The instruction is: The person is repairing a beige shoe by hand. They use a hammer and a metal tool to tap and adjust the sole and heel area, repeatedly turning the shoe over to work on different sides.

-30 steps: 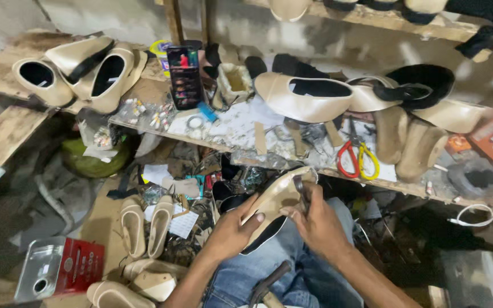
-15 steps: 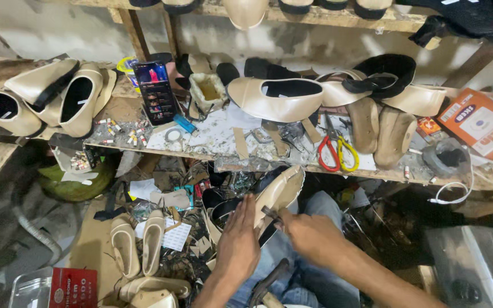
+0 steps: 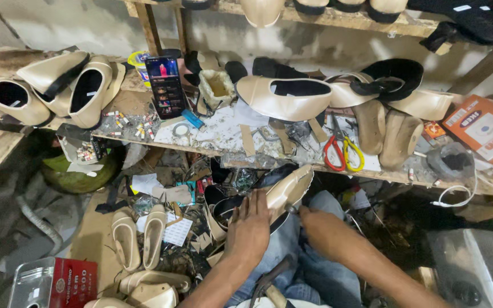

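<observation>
A beige shoe [image 3: 290, 188] with a dark inside lies tilted on my lap, toe pointing up to the right. My left hand [image 3: 250, 228] presses flat on its near side and grips it. My right hand [image 3: 322, 227] sits at the shoe's lower right edge with its fingers closed against it; a small tool may be in it, but I cannot tell. My jeans [image 3: 292, 256] show below both hands.
A cluttered wooden bench [image 3: 223, 134] runs across in front, with beige shoes [image 3: 283, 97], a phone [image 3: 166, 85] standing lit, red and yellow scissors [image 3: 342, 153] and wooden lasts [image 3: 397, 140]. Beige soles [image 3: 138, 236] and scraps lie on the floor at left, by a red box [image 3: 67, 282].
The view has shifted, so the bench sits lower and nearer. My hands stay on the shoe, which has tipped flatter on my lap; my left hand now lies over its side.
</observation>
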